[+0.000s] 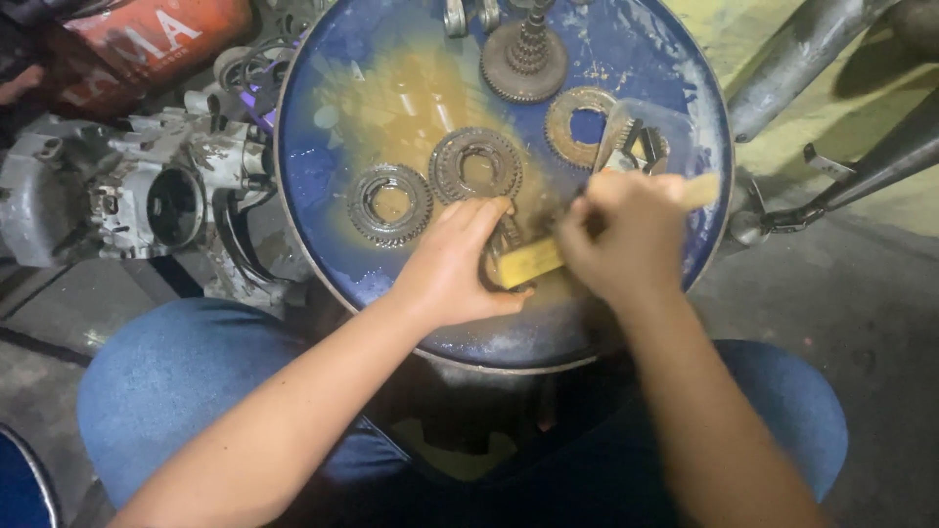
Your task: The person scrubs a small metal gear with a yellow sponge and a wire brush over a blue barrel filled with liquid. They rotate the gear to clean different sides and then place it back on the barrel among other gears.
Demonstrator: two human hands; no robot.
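At frame centre, my left hand [452, 262] pins a small gear [502, 242] on the blue drum lid [323, 186]. My right hand [626, 235], just right of it, is clenched around a yellow-handled brush [528, 262]; the brush's long axis slants down-left toward that gear.

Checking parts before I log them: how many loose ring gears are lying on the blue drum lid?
3 clearly: ring gear at left, ring gear at centre, ring gear at right. The left hand and right hand may hide another.
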